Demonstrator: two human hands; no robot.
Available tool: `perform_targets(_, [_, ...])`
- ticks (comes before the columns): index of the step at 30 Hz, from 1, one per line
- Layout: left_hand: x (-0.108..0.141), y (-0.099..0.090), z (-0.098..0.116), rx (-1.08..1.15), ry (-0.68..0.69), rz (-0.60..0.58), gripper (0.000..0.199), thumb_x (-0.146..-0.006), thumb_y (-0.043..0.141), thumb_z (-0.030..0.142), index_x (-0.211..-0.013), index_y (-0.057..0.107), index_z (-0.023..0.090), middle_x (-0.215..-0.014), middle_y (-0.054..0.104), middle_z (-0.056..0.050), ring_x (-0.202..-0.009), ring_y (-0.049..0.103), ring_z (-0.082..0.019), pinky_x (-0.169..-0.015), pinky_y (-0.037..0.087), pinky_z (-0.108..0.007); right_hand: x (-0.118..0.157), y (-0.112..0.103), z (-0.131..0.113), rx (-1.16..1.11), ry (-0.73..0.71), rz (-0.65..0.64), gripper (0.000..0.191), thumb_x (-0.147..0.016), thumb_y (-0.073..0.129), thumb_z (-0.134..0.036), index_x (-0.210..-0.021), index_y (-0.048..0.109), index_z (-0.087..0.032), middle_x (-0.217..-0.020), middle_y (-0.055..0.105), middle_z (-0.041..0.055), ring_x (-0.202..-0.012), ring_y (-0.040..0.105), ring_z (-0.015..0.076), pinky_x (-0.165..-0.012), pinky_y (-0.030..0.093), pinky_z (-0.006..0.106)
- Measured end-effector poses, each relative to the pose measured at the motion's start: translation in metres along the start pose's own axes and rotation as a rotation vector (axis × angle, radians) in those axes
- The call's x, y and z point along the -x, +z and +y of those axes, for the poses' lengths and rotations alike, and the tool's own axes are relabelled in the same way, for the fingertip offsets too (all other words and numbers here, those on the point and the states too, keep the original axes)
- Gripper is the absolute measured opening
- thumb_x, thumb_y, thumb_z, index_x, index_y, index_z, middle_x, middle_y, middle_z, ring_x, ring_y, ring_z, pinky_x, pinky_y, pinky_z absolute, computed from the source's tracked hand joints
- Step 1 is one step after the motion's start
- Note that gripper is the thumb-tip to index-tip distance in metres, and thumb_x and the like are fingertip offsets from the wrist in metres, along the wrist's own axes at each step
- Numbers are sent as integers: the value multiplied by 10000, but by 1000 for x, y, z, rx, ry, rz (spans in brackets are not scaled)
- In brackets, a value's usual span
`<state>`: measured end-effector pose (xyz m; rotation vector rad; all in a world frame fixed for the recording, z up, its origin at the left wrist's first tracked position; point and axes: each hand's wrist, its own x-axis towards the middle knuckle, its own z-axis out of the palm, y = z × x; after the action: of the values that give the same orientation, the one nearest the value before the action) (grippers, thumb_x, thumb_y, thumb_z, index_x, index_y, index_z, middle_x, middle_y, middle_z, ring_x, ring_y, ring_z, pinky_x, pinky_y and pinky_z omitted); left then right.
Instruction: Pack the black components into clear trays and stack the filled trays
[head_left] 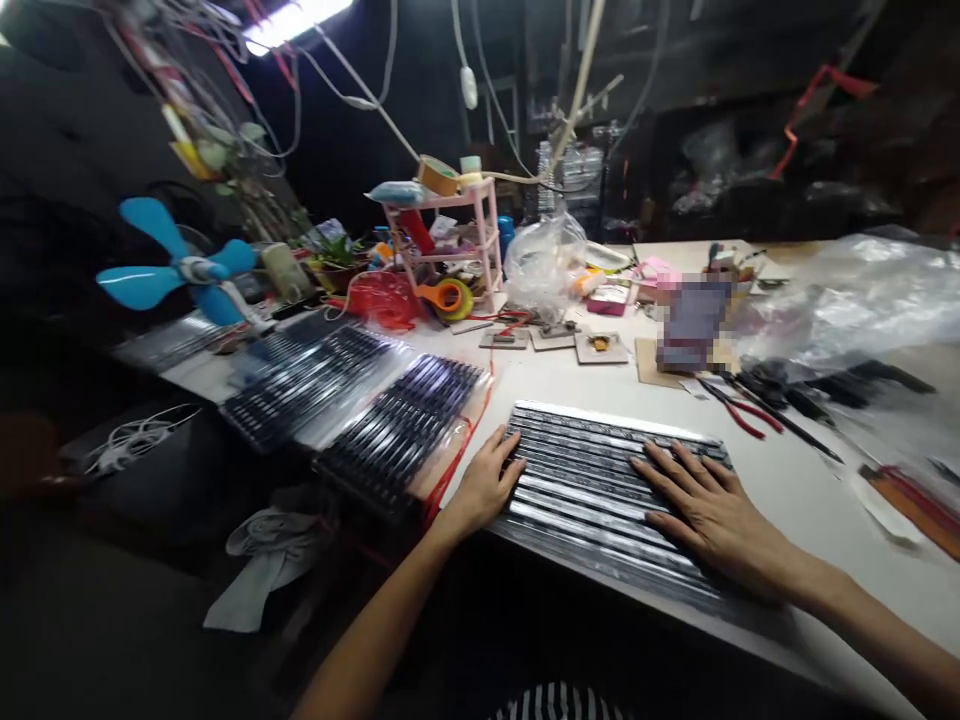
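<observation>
A black ribbed plastic tray with long parallel rows lies at the front edge of the white table. My left hand rests at the tray's left edge, its thumb and fingers apart and touching the rim. Across the tray's right part, my right hand lies flat with its fingers spread. Small details inside the rows are too blurred to make out. To the left, a similar black ribbed tray sits near a further stack of shiny dark trays.
Pliers with red handles lie at the right, near crumpled clear plastic. Several small metal plates are behind the tray. A pink shelf rack stands at the back, a blue-bladed fan at the left.
</observation>
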<state>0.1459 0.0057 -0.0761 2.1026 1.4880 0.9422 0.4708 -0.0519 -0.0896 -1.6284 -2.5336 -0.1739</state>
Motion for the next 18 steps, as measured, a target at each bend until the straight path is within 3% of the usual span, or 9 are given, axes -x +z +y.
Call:
perform_targets(2, [17,-27,-15,54,-61,155,279,-811,557,337,-1044,662,225,-1201,637,-70,-1142,563,-212,-1007,418,-355,-15,-4,4,5,-13,-24,635,-866,355,-644,-1366,457,-267,-1436,420,106,-1306,362,381,-941,363,568])
perform_targets(4, [40,-58,-40,97,-191,395,245,-833,507,368,-951,642,202,-1063,655,-94,-1042,600,-226,-957,447,-394,-41,-13,-3,-6,-52,-47,558,-880,389,-595,-1288,537,-243,-1319,545,139,-1184,500,371,-900,382,565])
perform_targets(6, [64,-89,-69,150,-365,633,253,-806,519,438,-870,572,198,-909,635,-85,-887,629,-234,-824,505,-405,-83,-21,-21,-41,-123,-72,435,-907,432,-470,-1238,564,-219,-1226,601,146,-1099,559,332,-901,377,549])
perform_targets(9, [90,-116,-102,323,-595,783,361,-721,592,529,-840,473,210,-665,571,3,-544,590,-181,-514,502,-328,-168,-26,-63,-87,-230,-88,342,-912,485,-342,-1214,564,-202,-1231,584,129,-1093,552,282,-941,370,503])
perform_targets(11, [96,-119,-110,478,-694,783,424,-694,623,548,-868,451,202,-584,543,34,-445,551,-160,-430,465,-295,-230,-20,-96,-104,-253,-83,312,-909,516,-303,-1194,565,-186,-1207,585,112,-1085,551,250,-932,403,468])
perform_targets(14, [89,-109,-110,681,-753,791,510,-709,657,501,-1040,419,195,-619,574,32,-479,574,-156,-456,493,-301,-303,-5,-146,-135,-203,-65,335,-901,548,-341,-1188,546,-170,-1203,563,89,-1044,566,227,-881,470,455])
perform_targets(16, [81,-103,-109,770,-762,828,635,-717,685,445,-1201,336,227,-706,603,22,-499,568,-139,-457,490,-285,-330,6,-174,-157,-129,-51,341,-899,551,-351,-1188,542,-171,-1201,558,89,-1020,576,220,-854,492,443])
perform_targets(18, [79,-104,-109,841,-761,854,738,-722,706,381,-1302,263,273,-812,628,-6,-536,576,-133,-449,471,-255,-341,15,-192,-182,-51,-39,342,-900,550,-350,-1192,539,-173,-1207,553,91,-1021,575,221,-852,493,442])
